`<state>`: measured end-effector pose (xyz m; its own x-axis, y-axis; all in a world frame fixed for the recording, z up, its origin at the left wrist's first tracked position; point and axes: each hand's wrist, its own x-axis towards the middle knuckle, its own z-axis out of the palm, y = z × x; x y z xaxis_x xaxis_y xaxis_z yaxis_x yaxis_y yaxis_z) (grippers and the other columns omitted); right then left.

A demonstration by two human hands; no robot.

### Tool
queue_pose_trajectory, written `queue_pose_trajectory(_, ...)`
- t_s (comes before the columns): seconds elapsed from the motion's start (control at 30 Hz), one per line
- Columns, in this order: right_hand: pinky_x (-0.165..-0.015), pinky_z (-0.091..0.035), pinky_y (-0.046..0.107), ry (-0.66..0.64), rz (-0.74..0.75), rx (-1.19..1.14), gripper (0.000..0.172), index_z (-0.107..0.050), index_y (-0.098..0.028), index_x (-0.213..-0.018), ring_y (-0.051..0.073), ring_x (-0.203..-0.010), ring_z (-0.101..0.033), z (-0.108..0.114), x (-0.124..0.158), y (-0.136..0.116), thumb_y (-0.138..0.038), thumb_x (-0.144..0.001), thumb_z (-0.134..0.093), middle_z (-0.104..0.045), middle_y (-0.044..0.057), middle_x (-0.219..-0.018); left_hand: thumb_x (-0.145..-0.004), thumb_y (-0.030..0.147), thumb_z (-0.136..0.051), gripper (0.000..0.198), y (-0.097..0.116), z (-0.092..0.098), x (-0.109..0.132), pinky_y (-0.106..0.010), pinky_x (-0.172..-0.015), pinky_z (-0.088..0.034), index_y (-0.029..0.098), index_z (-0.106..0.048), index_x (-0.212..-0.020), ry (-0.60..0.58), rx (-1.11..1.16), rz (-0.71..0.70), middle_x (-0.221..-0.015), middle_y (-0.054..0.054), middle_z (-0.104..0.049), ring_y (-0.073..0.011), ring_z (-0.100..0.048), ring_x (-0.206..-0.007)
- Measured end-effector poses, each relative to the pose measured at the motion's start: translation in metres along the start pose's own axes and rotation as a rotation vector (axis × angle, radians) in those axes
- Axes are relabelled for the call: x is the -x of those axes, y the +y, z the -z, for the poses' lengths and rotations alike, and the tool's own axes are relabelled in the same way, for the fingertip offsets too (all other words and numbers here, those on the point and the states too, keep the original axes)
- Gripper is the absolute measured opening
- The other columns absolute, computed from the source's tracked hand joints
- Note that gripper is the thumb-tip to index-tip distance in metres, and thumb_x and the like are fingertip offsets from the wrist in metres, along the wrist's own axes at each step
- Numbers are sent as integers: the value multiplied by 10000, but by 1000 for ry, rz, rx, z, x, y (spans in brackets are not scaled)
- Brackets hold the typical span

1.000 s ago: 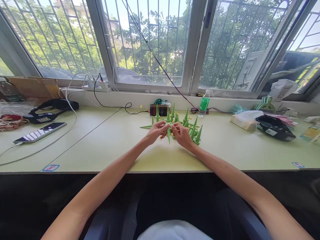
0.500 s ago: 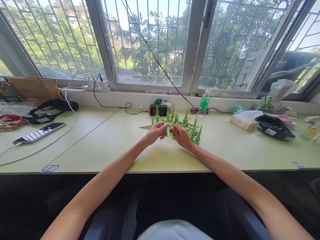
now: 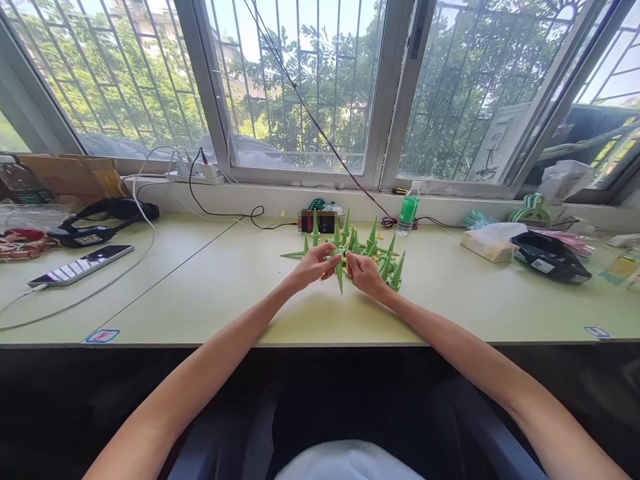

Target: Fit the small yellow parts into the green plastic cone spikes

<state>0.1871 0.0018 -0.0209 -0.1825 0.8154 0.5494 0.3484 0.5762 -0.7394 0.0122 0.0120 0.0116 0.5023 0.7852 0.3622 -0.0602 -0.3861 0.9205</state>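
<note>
My left hand (image 3: 317, 264) grips a green cone (image 3: 339, 279), its point hanging down toward me. Close by on the right, my right hand (image 3: 365, 272) has its fingers pinched at the cone's upper end; whatever small thing is between them is too small to make out. Behind and beside both hands, several green cone pieces (image 3: 398, 272) stand on the table, with small yellow parts among them. One more green cone (image 3: 293, 254) lies on its side left of the group.
A green-labelled bottle (image 3: 407, 212) stands behind the cones. At the right are a tissue box (image 3: 487, 243) and a black strapped device (image 3: 550, 257). A phone (image 3: 83, 265) with a cable and a black headset (image 3: 100, 223) lie at the left.
The held green cone has moved slightly toward me, and more of it shows. My right fingers have come closer to its upper end.
</note>
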Motion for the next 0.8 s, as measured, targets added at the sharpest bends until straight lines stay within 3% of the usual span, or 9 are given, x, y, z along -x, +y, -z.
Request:
queue_pose_trajectory(0.6, -436, -330, 262, 1, -70, -83, 623, -389, -222, -547, 116, -405, -428, -2, -1, 3, -705, -937, -333, -416, -15, -416, -754, 542, -749, 426, -2, 1, -1, -200, -387, -314, 172, -552, -830, 13, 0, -2, -547, 60, -460, -68, -459, -427)
queue_pose_trajectory(0.8, -477, -328, 252, -38, 12, -15, 590, -438, -211, -643, 111, -457, -427, 1, 0, -5, -697, -949, -301, -449, -24, -484, -780, 539, -729, 418, -3, 1, -4, -188, -384, -314, 159, -555, -801, 38, 124, 75, -605, 29, -511, -54, -441, -443)
